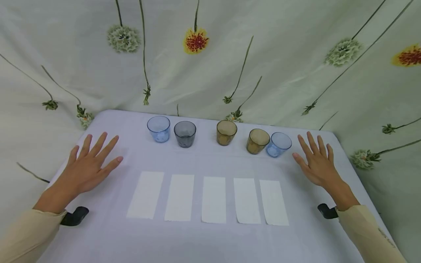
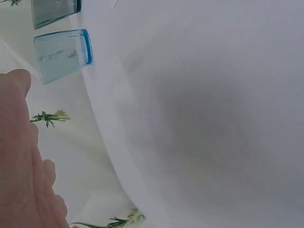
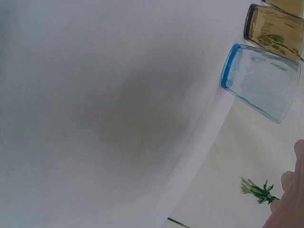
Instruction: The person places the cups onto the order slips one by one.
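Note:
Fingers spread, my left hand (image 1: 87, 168) is held over the left side of the white table, holding nothing. My right hand (image 1: 317, 164) is likewise spread over the right side, its fingers just right of a blue glass (image 1: 279, 145). Along the far edge stand several upright glasses: another blue glass (image 1: 159, 129), nearest my left hand, then a grey glass (image 1: 185, 134), an amber glass (image 1: 226, 133) and a second amber glass (image 1: 258, 141). That second amber one stands close beside the right blue glass. Neither hand touches a glass.
Several white paper strips lie in a row between the hands, from a leftmost strip (image 1: 145, 195) to a rightmost strip (image 1: 274, 202). The white tabletop (image 1: 210, 243) ends at a flower-printed cloth (image 1: 279, 87) behind. Black wrist straps sit at both cuffs.

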`<state>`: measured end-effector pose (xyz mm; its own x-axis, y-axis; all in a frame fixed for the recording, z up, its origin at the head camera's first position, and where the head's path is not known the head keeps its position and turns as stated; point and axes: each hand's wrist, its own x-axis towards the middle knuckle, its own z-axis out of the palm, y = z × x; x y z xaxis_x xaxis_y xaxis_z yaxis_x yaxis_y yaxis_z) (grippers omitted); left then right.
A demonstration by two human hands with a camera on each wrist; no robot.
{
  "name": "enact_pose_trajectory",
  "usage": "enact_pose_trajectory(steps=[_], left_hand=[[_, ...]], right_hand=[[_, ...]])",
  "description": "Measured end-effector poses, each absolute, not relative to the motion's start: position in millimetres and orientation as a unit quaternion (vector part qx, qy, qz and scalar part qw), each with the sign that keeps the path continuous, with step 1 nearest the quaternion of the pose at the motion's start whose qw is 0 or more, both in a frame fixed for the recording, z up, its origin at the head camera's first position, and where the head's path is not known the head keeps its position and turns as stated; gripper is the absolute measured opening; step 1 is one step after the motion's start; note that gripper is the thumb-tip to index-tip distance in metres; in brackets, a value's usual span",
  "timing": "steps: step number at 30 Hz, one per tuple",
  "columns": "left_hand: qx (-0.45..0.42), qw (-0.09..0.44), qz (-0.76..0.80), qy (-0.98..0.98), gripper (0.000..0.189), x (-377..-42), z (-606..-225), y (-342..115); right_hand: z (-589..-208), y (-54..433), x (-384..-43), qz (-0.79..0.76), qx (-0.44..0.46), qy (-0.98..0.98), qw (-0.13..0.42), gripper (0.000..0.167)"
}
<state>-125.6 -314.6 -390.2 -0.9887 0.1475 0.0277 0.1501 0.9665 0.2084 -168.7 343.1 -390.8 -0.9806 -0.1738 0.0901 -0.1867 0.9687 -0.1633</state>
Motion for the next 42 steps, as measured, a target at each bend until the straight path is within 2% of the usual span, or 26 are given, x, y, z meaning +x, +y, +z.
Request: enact_pose_trajectory(steps=[9,15,20,28,42], left_hand=[[-0.090,-0.015,-0.129,-0.987,0.081,-122,-392,-302],[-0.096,-0.038,-0.200,-0.974,0.083,-120,-397,-299],[-0.102,-0.070,-0.268,-0.955,0.084,-120,-396,-301],[-0.122,-0.160,-0.356,-0.913,0.086,-114,-390,-300],[-0.206,-0.210,-0.399,-0.869,0.079,-110,-405,-297]], right_hand=[[-385,342,-173,0.094,0.099,-0.990,0.036,0.073],[-384,340,-179,0.106,0.107,-0.988,0.032,0.072],[-384,337,-183,0.118,0.109,-0.987,0.027,0.071],[-385,335,-191,0.124,0.114,-0.985,0.025,0.072],[-392,327,-197,0.157,0.133,-0.978,0.036,0.069]])
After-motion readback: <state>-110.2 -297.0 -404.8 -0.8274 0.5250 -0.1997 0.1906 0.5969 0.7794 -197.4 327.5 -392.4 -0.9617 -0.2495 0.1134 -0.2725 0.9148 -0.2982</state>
